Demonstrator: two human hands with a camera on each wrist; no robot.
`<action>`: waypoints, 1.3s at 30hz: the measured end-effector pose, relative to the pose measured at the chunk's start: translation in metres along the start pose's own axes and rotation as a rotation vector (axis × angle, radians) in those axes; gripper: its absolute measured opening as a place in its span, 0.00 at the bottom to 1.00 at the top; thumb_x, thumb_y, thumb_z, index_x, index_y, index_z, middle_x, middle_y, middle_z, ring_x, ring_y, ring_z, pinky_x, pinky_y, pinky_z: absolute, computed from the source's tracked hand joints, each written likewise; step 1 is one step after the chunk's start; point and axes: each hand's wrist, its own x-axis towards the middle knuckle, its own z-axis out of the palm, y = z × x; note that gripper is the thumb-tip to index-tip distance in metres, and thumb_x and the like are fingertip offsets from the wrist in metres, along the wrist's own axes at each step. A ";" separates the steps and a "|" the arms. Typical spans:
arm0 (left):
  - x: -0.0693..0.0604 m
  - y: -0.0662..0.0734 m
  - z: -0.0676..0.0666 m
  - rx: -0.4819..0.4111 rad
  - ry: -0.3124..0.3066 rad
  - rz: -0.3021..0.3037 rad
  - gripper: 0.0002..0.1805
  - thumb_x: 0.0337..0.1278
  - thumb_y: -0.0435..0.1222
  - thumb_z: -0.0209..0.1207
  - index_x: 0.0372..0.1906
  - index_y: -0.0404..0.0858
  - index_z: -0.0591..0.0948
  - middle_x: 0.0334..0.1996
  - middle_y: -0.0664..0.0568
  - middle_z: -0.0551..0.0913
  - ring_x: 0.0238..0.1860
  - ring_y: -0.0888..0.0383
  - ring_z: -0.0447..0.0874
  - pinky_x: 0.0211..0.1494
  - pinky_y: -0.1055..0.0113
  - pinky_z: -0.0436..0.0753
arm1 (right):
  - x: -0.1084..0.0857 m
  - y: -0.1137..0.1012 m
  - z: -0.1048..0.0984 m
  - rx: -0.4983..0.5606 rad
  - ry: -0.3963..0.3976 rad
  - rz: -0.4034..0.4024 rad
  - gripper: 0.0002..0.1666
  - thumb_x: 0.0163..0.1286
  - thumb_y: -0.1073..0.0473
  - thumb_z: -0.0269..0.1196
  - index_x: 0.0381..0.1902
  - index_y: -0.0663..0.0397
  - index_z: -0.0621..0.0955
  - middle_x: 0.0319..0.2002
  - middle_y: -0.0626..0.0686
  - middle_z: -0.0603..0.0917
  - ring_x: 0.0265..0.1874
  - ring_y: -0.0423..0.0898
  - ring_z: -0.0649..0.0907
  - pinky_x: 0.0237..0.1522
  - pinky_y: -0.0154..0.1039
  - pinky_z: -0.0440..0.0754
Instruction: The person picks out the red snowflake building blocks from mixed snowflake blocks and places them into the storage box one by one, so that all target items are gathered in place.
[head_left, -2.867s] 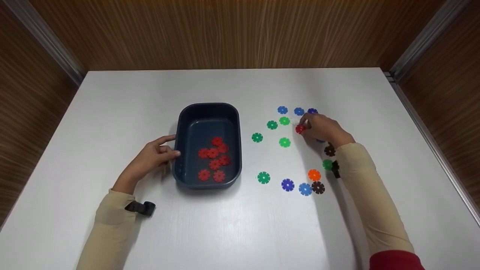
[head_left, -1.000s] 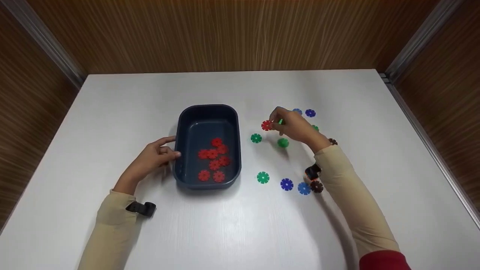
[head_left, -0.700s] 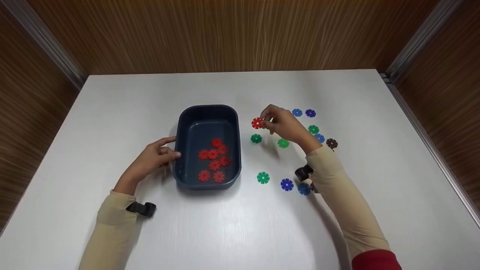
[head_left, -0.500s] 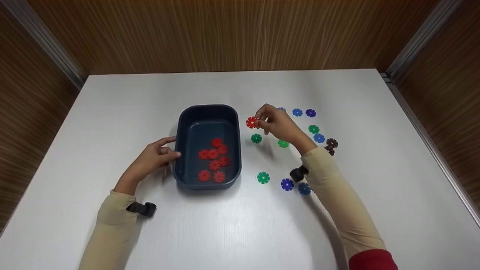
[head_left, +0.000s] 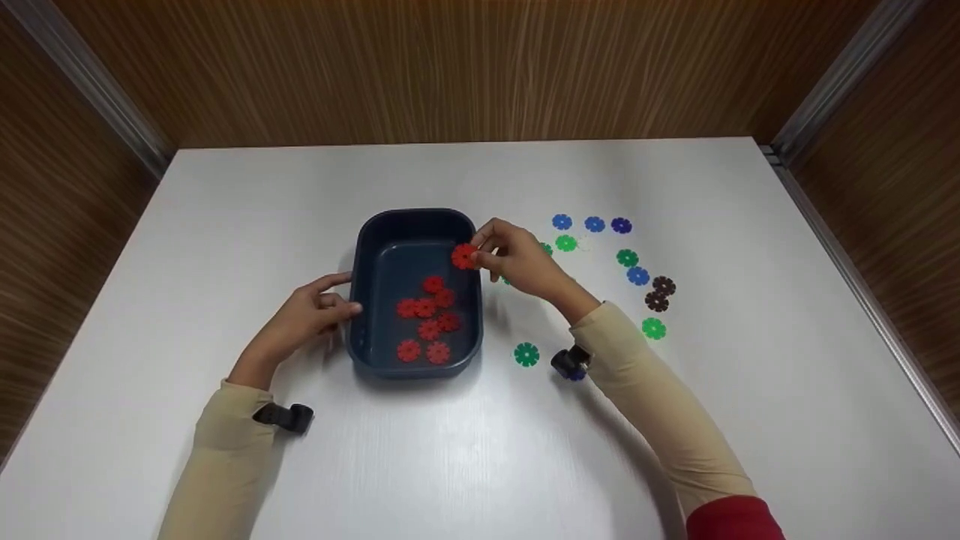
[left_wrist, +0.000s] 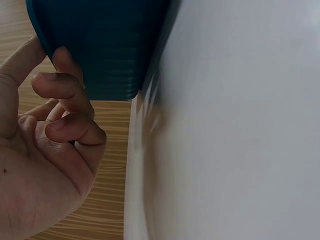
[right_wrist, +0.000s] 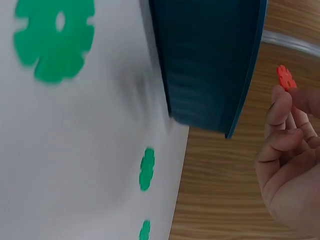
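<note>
A dark blue rectangular plastic tub sits on the table with several red snowflake discs on its floor. At its left wall, my left hand holds the rim, the thumb on the edge and some fingers curled outside, as the left wrist view shows. My right hand pinches one red snowflake disc between thumb and fingertips, over the tub's right rim. In the right wrist view this disc stands above the level of the tub wall.
Right of the tub lie scattered discs: green, light green, blue, dark blue and brown. The right hand and forearm cover some of them. A wood-grain panel stands behind the white table.
My right hand has picked the red disc up from among the scattered pieces and carried it left to the tub's right rim. The left hand and tub have stayed in place.
</note>
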 end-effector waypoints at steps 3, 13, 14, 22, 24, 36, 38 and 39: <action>0.000 0.000 0.000 -0.002 -0.004 0.006 0.37 0.63 0.41 0.61 0.73 0.37 0.60 0.26 0.63 0.80 0.28 0.67 0.71 0.34 0.71 0.74 | -0.001 -0.006 0.009 0.012 -0.010 -0.024 0.07 0.69 0.65 0.57 0.45 0.60 0.76 0.33 0.54 0.81 0.23 0.43 0.76 0.31 0.40 0.80; 0.000 0.000 0.000 -0.010 -0.005 0.031 0.36 0.64 0.41 0.60 0.73 0.36 0.60 0.24 0.63 0.77 0.22 0.66 0.65 0.29 0.72 0.67 | -0.003 -0.014 0.033 0.032 -0.088 -0.051 0.07 0.69 0.65 0.58 0.45 0.59 0.76 0.32 0.53 0.81 0.21 0.49 0.78 0.27 0.35 0.78; 0.000 -0.001 0.000 -0.009 -0.008 0.035 0.37 0.64 0.40 0.60 0.73 0.35 0.59 0.24 0.63 0.76 0.22 0.66 0.64 0.28 0.72 0.66 | -0.003 -0.015 0.035 0.037 -0.096 -0.053 0.07 0.69 0.65 0.58 0.44 0.59 0.76 0.32 0.54 0.81 0.22 0.52 0.79 0.27 0.37 0.79; 0.000 0.000 0.000 -0.016 -0.004 0.024 0.37 0.63 0.40 0.61 0.73 0.36 0.60 0.24 0.63 0.77 0.23 0.66 0.65 0.29 0.73 0.67 | -0.004 -0.020 0.049 0.041 -0.135 -0.056 0.07 0.69 0.65 0.58 0.44 0.59 0.76 0.34 0.58 0.83 0.27 0.62 0.81 0.33 0.52 0.83; 0.000 0.000 0.000 -0.015 -0.003 0.022 0.37 0.63 0.41 0.61 0.73 0.36 0.60 0.24 0.63 0.77 0.23 0.66 0.66 0.29 0.72 0.68 | -0.004 -0.020 0.051 0.033 -0.147 -0.057 0.07 0.69 0.65 0.59 0.44 0.59 0.76 0.34 0.57 0.82 0.29 0.63 0.82 0.34 0.51 0.83; -0.002 0.002 0.000 -0.014 0.002 0.024 0.37 0.63 0.39 0.61 0.73 0.35 0.60 0.24 0.63 0.77 0.24 0.66 0.67 0.30 0.73 0.69 | -0.005 -0.020 0.057 -0.025 -0.175 -0.052 0.07 0.69 0.65 0.59 0.45 0.58 0.77 0.34 0.57 0.83 0.31 0.53 0.83 0.32 0.39 0.83; -0.002 0.003 0.000 -0.016 0.001 0.023 0.37 0.63 0.39 0.61 0.73 0.36 0.60 0.24 0.63 0.78 0.24 0.66 0.67 0.30 0.72 0.69 | -0.005 -0.020 0.057 -0.027 -0.179 -0.062 0.08 0.69 0.65 0.60 0.45 0.59 0.77 0.35 0.57 0.83 0.30 0.51 0.83 0.32 0.39 0.83; -0.002 0.003 0.000 -0.016 0.001 0.023 0.37 0.63 0.39 0.61 0.73 0.36 0.60 0.24 0.63 0.78 0.24 0.66 0.67 0.30 0.72 0.69 | -0.005 -0.019 0.057 -0.026 -0.181 -0.068 0.08 0.69 0.65 0.60 0.46 0.60 0.77 0.35 0.57 0.83 0.30 0.50 0.83 0.33 0.39 0.83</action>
